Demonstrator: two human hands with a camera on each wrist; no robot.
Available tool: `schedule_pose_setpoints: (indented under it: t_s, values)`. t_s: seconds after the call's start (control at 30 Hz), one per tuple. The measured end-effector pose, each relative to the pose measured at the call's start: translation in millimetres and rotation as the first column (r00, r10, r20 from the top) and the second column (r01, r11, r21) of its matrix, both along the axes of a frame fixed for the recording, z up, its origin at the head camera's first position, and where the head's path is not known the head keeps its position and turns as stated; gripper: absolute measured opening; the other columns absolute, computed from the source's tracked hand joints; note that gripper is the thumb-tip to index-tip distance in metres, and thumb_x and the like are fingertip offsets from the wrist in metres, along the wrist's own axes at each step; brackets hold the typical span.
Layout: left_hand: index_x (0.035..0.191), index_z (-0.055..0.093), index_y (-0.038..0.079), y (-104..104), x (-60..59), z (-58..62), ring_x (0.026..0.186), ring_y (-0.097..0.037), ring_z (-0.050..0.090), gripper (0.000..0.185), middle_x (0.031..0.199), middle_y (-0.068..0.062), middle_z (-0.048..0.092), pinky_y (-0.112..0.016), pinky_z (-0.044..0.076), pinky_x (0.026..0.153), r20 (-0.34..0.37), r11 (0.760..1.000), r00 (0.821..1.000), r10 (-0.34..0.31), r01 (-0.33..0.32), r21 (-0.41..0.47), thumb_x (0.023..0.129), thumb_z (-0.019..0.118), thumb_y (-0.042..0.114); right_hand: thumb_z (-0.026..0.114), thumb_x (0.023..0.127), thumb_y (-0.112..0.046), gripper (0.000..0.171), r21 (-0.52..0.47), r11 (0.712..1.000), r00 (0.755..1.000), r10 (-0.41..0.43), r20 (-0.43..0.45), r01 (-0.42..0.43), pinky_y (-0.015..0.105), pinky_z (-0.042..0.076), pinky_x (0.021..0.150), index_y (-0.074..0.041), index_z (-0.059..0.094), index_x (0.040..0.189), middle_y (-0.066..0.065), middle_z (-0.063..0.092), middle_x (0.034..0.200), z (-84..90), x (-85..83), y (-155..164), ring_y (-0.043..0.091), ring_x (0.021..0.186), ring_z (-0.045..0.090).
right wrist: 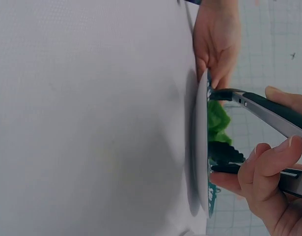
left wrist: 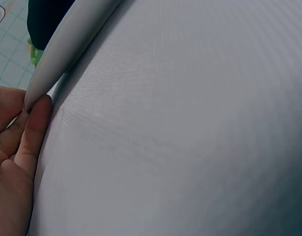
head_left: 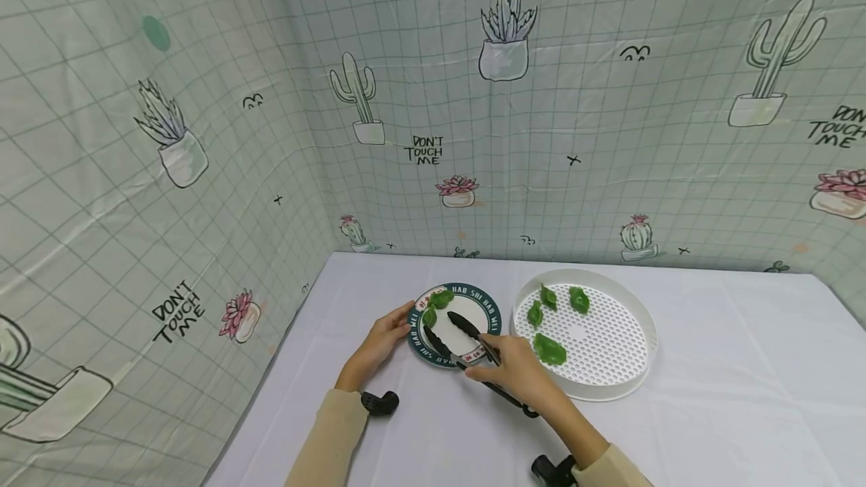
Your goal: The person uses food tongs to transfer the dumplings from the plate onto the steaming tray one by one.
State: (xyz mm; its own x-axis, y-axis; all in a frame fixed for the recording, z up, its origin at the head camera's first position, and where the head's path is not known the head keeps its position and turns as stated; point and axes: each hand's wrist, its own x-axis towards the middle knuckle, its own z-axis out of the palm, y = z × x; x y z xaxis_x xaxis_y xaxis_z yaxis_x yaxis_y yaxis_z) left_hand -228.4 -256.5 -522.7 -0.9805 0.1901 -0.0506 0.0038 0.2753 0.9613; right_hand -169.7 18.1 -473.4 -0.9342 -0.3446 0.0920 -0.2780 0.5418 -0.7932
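My left hand (head_left: pixel 379 340) pinches the left rim of a round plate (head_left: pixel 482 307), white with a lettered green border. In the left wrist view, thumb and fingers (left wrist: pixel 37 123) meet at its edge. Two green leaves (head_left: pixel 441 299) lie at the plate's upper left. My right hand (head_left: pixel 517 370) holds black-tipped tongs (head_left: pixel 464 324) with their arms spread over the plate. Nothing shows between the tips. The right wrist view shows the tongs (right wrist: pixel 268 109) close to the plate's surface, with the green leaves (right wrist: pixel 218 118) behind them.
Right of the plate stands a round white tray (head_left: pixel 609 340) with a perforated base and raised rim. Several green leaves (head_left: pixel 549 350) lie in its left half. A white cloth covers the table (head_left: pixel 731 367); a cactus-print curtain (head_left: pixel 541 126) hangs behind and at left.
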Motion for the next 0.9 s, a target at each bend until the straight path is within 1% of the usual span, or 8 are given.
schedule_pose_setpoints:
  t_s: [0.07, 0.1, 0.17, 0.27, 0.4, 0.53, 0.6, 0.9]
  values:
    - [0.150, 0.038, -0.003, 0.2, -0.1, 0.3, 0.139, -0.037, 0.039, 0.051, 0.146, -0.024, 0.047, -0.051, 0.023, 0.118, 0.003, 1.000, 1.000, 0.008, -0.008, 0.002, 0.100, 0.048, -0.002, 0.087, 0.076, -0.025, 0.069, -0.012, 1.000, 1.000, 0.000, -0.003, 0.000, 0.022, 0.029, 0.048, 0.013, 0.061, 0.127, 0.003, 0.051, 0.065, 0.2, 0.9, -1.1, 0.008, 0.051, 0.023]
    - [0.150, 0.038, -0.003, 0.3, -0.2, 0.4, 0.140, -0.037, 0.038, 0.051, 0.147, -0.024, 0.047, -0.051, 0.022, 0.118, 0.001, 1.000, 1.000, 0.009, -0.009, 0.001, 0.100, 0.048, -0.002, 0.087, 0.077, -0.025, 0.069, -0.014, 1.000, 1.000, 0.002, 0.007, -0.002, 0.023, 0.027, 0.046, 0.013, 0.060, 0.128, 0.003, 0.045, 0.061, 0.5, 0.9, -2.1, 0.008, 0.051, 0.020]
    - [0.151, 0.039, -0.002, 0.4, -0.5, 0.7, 0.141, -0.036, 0.037, 0.052, 0.148, -0.023, 0.046, -0.050, 0.021, 0.118, 0.000, 1.000, 1.000, 0.013, -0.013, -0.002, 0.100, 0.049, -0.001, 0.087, 0.077, -0.027, 0.069, -0.005, 1.000, 1.000, -0.003, 0.004, 0.003, 0.023, 0.025, 0.046, 0.012, 0.060, 0.128, 0.007, 0.051, 0.063, 0.0, 1.0, -4.8, 0.009, 0.052, 0.021]
    - [0.150, 0.039, -0.002, 0.4, -0.5, -0.1, 0.141, -0.037, 0.036, 0.052, 0.148, -0.023, 0.045, -0.051, 0.022, 0.118, -0.001, 1.000, 1.000, 0.009, -0.009, -0.002, 0.100, 0.049, -0.001, 0.088, 0.075, -0.028, 0.068, 0.026, 0.999, 0.999, -0.032, -0.023, 0.032, 0.023, 0.030, 0.050, 0.012, 0.063, 0.125, 0.018, 0.069, 0.088, -1.3, 1.0, -10.5, 0.009, 0.058, 0.034]
    - [0.150, 0.039, -0.003, -0.2, 0.5, -1.2, 0.139, -0.038, 0.039, 0.051, 0.147, -0.025, 0.046, -0.052, 0.023, 0.118, 0.004, 1.000, 1.000, 0.007, -0.007, 0.010, 0.100, 0.049, -0.002, 0.087, 0.077, -0.025, 0.066, 0.034, 0.999, 0.999, -0.039, -0.036, 0.040, 0.023, 0.035, 0.052, 0.014, 0.062, 0.124, 0.021, 0.070, 0.099, -1.1, 1.2, -18.3, 0.011, 0.063, 0.044]
    - [0.150, 0.039, -0.004, -0.1, 1.1, -1.0, 0.139, -0.038, 0.039, 0.051, 0.146, -0.026, 0.046, -0.053, 0.023, 0.117, -0.009, 1.000, 1.000, -0.001, 0.001, -0.003, 0.100, 0.048, -0.001, 0.085, 0.079, -0.020, 0.063, 0.010, 1.000, 0.999, -0.028, -0.026, 0.028, 0.023, 0.033, 0.046, 0.016, 0.060, 0.124, 0.022, 0.069, 0.096, -0.8, 1.7, -24.2, 0.012, 0.057, 0.042]
    - [0.150, 0.039, -0.003, 0.0, 1.0, -0.6, 0.140, -0.037, 0.038, 0.051, 0.147, -0.024, 0.046, -0.052, 0.023, 0.118, -0.003, 1.000, 1.000, 0.000, 0.000, -0.005, 0.100, 0.048, -0.001, 0.085, 0.080, -0.019, 0.061, 0.014, 0.999, 0.999, -0.031, -0.035, 0.031, 0.022, 0.034, 0.046, 0.017, 0.061, 0.123, 0.022, 0.070, 0.101, -0.9, 2.2, -26.5, 0.012, 0.057, 0.044]
    - [0.150, 0.038, -0.004, -0.4, -0.2, -3.0, 0.142, -0.037, 0.034, 0.051, 0.151, -0.023, 0.041, -0.051, 0.021, 0.118, -0.008, 1.000, 1.000, -0.001, 0.001, 0.009, 0.100, 0.049, -0.001, 0.084, 0.079, -0.015, 0.053, 0.033, 0.999, 0.997, -0.014, -0.079, 0.017, 0.025, 0.040, 0.053, 0.015, 0.064, 0.118, 0.023, 0.070, 0.099, 1.1, 2.6, -32.5, 0.016, 0.066, 0.051]
